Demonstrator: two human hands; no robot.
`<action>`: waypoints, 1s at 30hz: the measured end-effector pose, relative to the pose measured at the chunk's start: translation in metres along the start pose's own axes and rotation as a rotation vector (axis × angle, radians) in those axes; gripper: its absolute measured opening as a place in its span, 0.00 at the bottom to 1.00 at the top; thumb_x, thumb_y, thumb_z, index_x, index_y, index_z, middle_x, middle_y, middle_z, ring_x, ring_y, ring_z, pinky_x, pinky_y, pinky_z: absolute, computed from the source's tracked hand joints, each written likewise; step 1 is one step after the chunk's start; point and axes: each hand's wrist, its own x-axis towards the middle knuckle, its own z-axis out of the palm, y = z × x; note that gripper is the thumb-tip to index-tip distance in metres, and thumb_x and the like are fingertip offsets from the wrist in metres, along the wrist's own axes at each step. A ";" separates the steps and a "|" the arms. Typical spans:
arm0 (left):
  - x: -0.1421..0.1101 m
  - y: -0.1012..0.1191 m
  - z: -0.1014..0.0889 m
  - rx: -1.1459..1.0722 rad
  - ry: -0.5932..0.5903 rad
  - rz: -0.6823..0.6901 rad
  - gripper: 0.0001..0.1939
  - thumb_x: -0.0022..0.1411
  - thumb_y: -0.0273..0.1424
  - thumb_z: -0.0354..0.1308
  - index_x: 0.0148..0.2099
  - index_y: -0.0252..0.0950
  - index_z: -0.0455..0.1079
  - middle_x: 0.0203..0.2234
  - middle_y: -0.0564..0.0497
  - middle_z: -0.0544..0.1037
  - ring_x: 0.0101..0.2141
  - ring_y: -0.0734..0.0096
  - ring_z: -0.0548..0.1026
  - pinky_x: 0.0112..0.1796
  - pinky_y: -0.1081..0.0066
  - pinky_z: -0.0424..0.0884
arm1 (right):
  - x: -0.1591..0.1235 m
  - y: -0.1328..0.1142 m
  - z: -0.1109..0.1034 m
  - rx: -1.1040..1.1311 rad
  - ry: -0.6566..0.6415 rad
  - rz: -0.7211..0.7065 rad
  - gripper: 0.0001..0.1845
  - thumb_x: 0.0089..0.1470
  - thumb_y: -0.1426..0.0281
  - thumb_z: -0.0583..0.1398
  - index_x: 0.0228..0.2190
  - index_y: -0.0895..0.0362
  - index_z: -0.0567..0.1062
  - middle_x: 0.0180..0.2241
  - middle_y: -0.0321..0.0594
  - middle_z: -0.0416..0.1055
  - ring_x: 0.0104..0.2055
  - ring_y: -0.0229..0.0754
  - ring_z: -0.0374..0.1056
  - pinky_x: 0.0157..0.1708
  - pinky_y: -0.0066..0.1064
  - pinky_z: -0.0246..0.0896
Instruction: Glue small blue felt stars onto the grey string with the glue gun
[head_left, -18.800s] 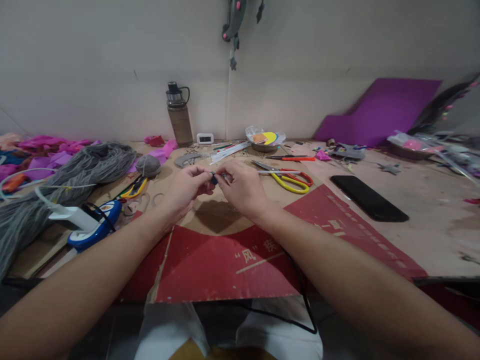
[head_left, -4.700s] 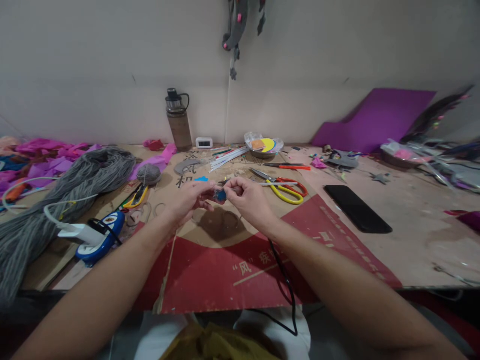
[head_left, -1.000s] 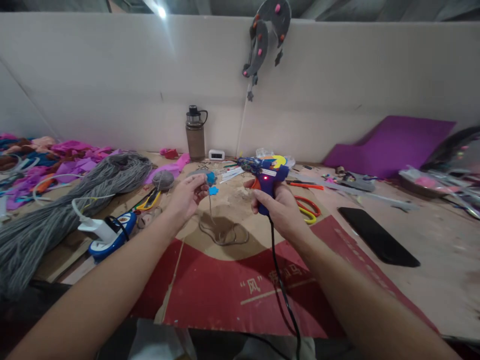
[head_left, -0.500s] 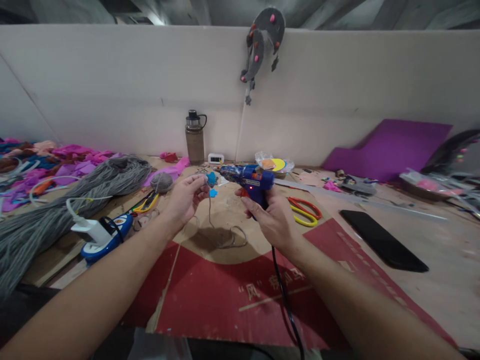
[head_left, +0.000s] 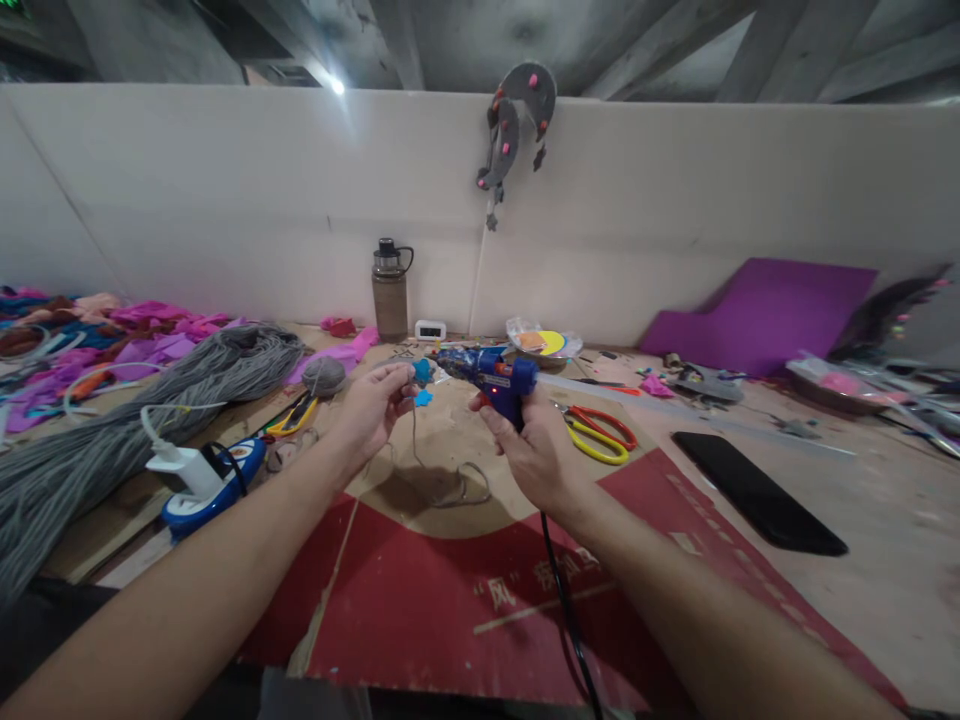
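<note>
My right hand point(head_left: 529, 450) is closed round the grip of a blue glue gun point(head_left: 487, 375) with a red light on its side. The gun's nozzle points left, almost touching a small blue piece point(head_left: 422, 372) that my left hand point(head_left: 373, 405) pinches at the fingertips. A thin grey yarn strand point(head_left: 442, 485) hangs from that piece and coils on the cardboard sheet point(head_left: 450, 590). A second small blue scrap point(head_left: 424, 398) lies just below the pinched one. The gun's black cord point(head_left: 562, 600) runs down toward me.
Yellow-and-red scissors point(head_left: 596, 435) and a black phone point(head_left: 757, 490) lie right of my hands. A grey yarn bundle point(head_left: 112, 440), a yarn ball point(head_left: 324, 375), a white charger on a blue power strip point(head_left: 202, 475) and pink scraps point(head_left: 150, 330) sit left. A bottle point(head_left: 390, 290) stands at the wall.
My right hand picked up the glue gun and brought its nozzle leftward to the blue piece in my left hand. The view has tilted upward.
</note>
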 end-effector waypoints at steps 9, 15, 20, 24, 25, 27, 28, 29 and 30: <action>0.001 -0.002 -0.001 0.004 0.006 -0.031 0.12 0.43 0.30 0.71 0.28 0.32 0.72 0.19 0.58 0.68 0.18 0.85 0.63 0.16 0.83 0.58 | 0.000 -0.010 -0.002 -0.048 0.009 0.044 0.13 0.60 0.62 0.54 0.43 0.56 0.71 0.40 0.49 0.74 0.40 0.49 0.69 0.41 0.42 0.64; -0.001 0.000 0.001 -0.001 0.017 -0.068 0.12 0.41 0.29 0.71 0.26 0.32 0.71 0.17 0.58 0.67 0.17 0.85 0.62 0.16 0.84 0.56 | 0.002 -0.012 -0.001 -0.109 -0.015 0.100 0.18 0.59 0.62 0.55 0.48 0.58 0.68 0.42 0.51 0.74 0.42 0.52 0.70 0.43 0.43 0.64; -0.001 0.000 0.001 0.016 0.003 -0.075 0.12 0.41 0.29 0.71 0.26 0.31 0.72 0.18 0.57 0.67 0.17 0.86 0.62 0.16 0.84 0.56 | 0.002 -0.015 -0.003 -0.137 -0.027 0.098 0.17 0.59 0.64 0.55 0.48 0.58 0.68 0.43 0.52 0.75 0.43 0.52 0.70 0.44 0.43 0.64; -0.001 0.000 0.001 0.032 0.002 -0.076 0.13 0.40 0.30 0.71 0.26 0.31 0.72 0.18 0.57 0.68 0.17 0.86 0.62 0.16 0.83 0.57 | 0.002 -0.016 -0.002 -0.145 -0.043 0.114 0.20 0.59 0.63 0.54 0.49 0.60 0.68 0.44 0.53 0.75 0.44 0.53 0.71 0.45 0.44 0.65; -0.001 0.000 0.001 0.035 -0.002 -0.078 0.13 0.40 0.30 0.71 0.26 0.31 0.71 0.18 0.58 0.67 0.17 0.86 0.62 0.17 0.83 0.56 | 0.002 -0.016 -0.002 -0.149 -0.048 0.121 0.20 0.59 0.63 0.54 0.50 0.60 0.68 0.44 0.54 0.75 0.44 0.54 0.71 0.45 0.44 0.65; -0.001 0.000 0.001 0.031 -0.015 -0.078 0.13 0.41 0.31 0.72 0.26 0.31 0.71 0.18 0.58 0.67 0.18 0.86 0.61 0.17 0.83 0.56 | 0.002 -0.017 -0.002 -0.152 -0.053 0.123 0.21 0.59 0.62 0.54 0.50 0.61 0.68 0.45 0.54 0.74 0.46 0.55 0.71 0.46 0.45 0.65; -0.001 0.000 0.000 0.029 -0.022 -0.079 0.13 0.41 0.31 0.72 0.26 0.31 0.71 0.18 0.58 0.67 0.18 0.86 0.61 0.17 0.83 0.56 | 0.002 -0.017 -0.002 -0.153 -0.051 0.121 0.21 0.59 0.62 0.54 0.50 0.61 0.68 0.46 0.54 0.74 0.46 0.55 0.71 0.46 0.45 0.65; -0.001 0.000 0.000 0.027 -0.028 -0.079 0.13 0.41 0.31 0.72 0.26 0.31 0.71 0.18 0.58 0.67 0.18 0.86 0.61 0.17 0.83 0.56 | 0.002 -0.017 -0.002 -0.152 -0.046 0.117 0.21 0.59 0.62 0.54 0.50 0.61 0.68 0.46 0.54 0.74 0.46 0.55 0.71 0.46 0.44 0.65; -0.001 0.000 0.000 0.027 -0.033 -0.080 0.13 0.41 0.31 0.72 0.26 0.31 0.71 0.18 0.58 0.67 0.18 0.86 0.61 0.17 0.83 0.56 | 0.001 -0.018 -0.002 -0.151 -0.041 0.112 0.21 0.59 0.63 0.54 0.50 0.61 0.68 0.46 0.54 0.74 0.47 0.54 0.71 0.46 0.44 0.65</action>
